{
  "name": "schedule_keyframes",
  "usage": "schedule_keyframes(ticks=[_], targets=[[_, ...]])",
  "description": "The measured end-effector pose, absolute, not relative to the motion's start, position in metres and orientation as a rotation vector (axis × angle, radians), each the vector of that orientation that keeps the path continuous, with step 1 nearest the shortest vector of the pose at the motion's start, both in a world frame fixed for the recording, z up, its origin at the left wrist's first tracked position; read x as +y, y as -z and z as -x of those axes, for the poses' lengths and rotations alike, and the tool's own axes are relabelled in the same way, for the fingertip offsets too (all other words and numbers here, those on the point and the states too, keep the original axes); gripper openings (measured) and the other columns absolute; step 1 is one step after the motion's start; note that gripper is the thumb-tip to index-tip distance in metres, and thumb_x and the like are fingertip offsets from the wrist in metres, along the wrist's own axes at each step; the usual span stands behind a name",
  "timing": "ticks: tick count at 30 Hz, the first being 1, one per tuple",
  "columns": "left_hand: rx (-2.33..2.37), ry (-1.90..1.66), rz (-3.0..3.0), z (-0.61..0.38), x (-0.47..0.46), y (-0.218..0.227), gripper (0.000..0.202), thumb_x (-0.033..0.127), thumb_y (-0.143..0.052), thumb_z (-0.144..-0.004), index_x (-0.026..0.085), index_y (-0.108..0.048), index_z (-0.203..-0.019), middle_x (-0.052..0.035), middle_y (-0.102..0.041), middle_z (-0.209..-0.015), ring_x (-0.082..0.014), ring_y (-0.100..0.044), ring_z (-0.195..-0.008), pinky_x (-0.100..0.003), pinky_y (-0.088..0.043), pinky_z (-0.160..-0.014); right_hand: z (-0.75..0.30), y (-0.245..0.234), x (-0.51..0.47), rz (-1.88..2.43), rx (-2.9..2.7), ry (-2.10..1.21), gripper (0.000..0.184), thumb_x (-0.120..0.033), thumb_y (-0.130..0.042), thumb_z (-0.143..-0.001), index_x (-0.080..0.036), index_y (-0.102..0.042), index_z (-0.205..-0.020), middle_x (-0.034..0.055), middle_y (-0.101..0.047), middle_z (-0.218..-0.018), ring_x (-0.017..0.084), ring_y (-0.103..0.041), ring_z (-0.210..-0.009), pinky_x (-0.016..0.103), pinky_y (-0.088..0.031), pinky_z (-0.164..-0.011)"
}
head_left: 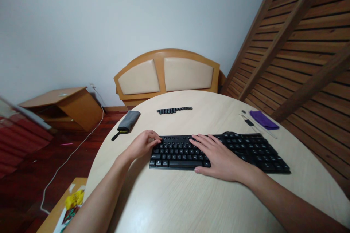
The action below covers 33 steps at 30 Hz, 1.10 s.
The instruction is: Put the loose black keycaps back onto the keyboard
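Note:
A black keyboard (182, 151) lies flat on the round, pale wooden table (164, 196). At the keyboard's far left corner is my left hand (143, 143), thumb and fingers drawn together over the edge key; whatever sits between the fingertips is too small to make out. My right hand (220, 158) rests across the middle of the keyboard with its fingers stretched out and spread, palm down, the thumb by the front edge. Beyond the keyboard, loose black keycaps (175, 110) stand in two short rows.
Left on the table is a grey pouch (129, 121) with a black loop. To the right lie a folded purple cloth (264, 120) and a small black-handled tool (249, 122) with thin wires. Behind stands a padded headboard (188, 74); slatted wood (300, 43) leans at the right.

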<state>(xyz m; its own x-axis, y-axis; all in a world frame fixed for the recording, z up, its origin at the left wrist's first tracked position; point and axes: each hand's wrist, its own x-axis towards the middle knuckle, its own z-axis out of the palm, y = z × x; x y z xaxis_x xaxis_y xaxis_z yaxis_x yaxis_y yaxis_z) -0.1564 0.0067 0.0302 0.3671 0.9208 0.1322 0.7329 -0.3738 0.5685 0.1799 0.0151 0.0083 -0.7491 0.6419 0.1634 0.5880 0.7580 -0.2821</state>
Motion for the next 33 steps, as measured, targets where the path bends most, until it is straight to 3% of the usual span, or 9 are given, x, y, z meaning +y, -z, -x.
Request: schedule_keyframes(ticks=[8, 21, 26, 29, 33], targets=[[1.513, -0.670, -2.070, 0.162, 0.014, -0.018, 0.024, 0.040, -0.064, -0.088, 0.021, -0.077, -0.085, -0.0080, -0.067, -0.106, -0.0230, -0.063, -0.101, -0.037, -0.048, -0.095, -0.181, -0.005, 0.016, 0.950, -2.700, -0.296, 0.089, -0.064, -0.062, -0.081, -0.026, -0.031, -0.154, 0.0074, -0.031, -0.159, 0.032, -0.028, -0.145, 0.053, -0.020, -0.120], [1.572, -0.483, -2.251, 0.156, 0.009, -0.027, 0.022, 0.030, -0.056, -0.091, 0.021, -0.075, -0.097, -0.0090, -0.064, -0.113, -0.0213, -0.062, -0.101, -0.033, -0.048, -0.095, -0.180, -0.006, 0.017, 0.960, -2.697, -0.294, 0.088, -0.065, -0.062, -0.080, -0.027, -0.031, -0.154, 0.0072, -0.033, -0.159, 0.032, -0.030, -0.144, 0.053, -0.021, -0.119], [1.668, -0.497, -2.387, 0.141, 0.000, -0.032, 0.027, 0.036, -0.048, -0.096, 0.020, -0.071, -0.098, -0.0084, -0.067, -0.109, -0.0259, -0.059, -0.107, -0.041, -0.046, -0.099, -0.181, -0.012, 0.015, 0.973, -2.702, -0.309, 0.088, -0.065, -0.062, -0.080, -0.028, -0.032, -0.154, 0.0066, -0.033, -0.159, 0.032, -0.030, -0.144, 0.053, -0.022, -0.119], [1.676, -0.555, -2.404, 0.125, -0.004, -0.029, 0.033, 0.038, -0.040, -0.101, 0.019, -0.065, -0.110, -0.0094, -0.066, -0.117, -0.0253, -0.058, -0.114, -0.041, -0.045, -0.102, -0.176, -0.021, 0.017, 0.996, -2.675, -0.340, 0.078, -0.066, -0.059, -0.082, -0.027, -0.042, -0.148, 0.0075, -0.043, -0.153, 0.031, -0.038, -0.139, 0.051, -0.028, -0.116], [1.656, -0.505, -2.446, 0.111, -0.007, -0.017, 0.048, 0.044, -0.034, -0.103, 0.017, -0.049, -0.139, -0.0121, -0.046, -0.149, -0.0262, -0.040, -0.139, -0.045, -0.032, -0.116, -0.160, -0.033, 0.035, 1.087, -2.603, -0.310, 0.053, -0.059, -0.048, -0.093, -0.021, -0.059, -0.129, 0.0096, -0.062, -0.130, 0.027, -0.056, -0.120, 0.045, -0.041, -0.105]])
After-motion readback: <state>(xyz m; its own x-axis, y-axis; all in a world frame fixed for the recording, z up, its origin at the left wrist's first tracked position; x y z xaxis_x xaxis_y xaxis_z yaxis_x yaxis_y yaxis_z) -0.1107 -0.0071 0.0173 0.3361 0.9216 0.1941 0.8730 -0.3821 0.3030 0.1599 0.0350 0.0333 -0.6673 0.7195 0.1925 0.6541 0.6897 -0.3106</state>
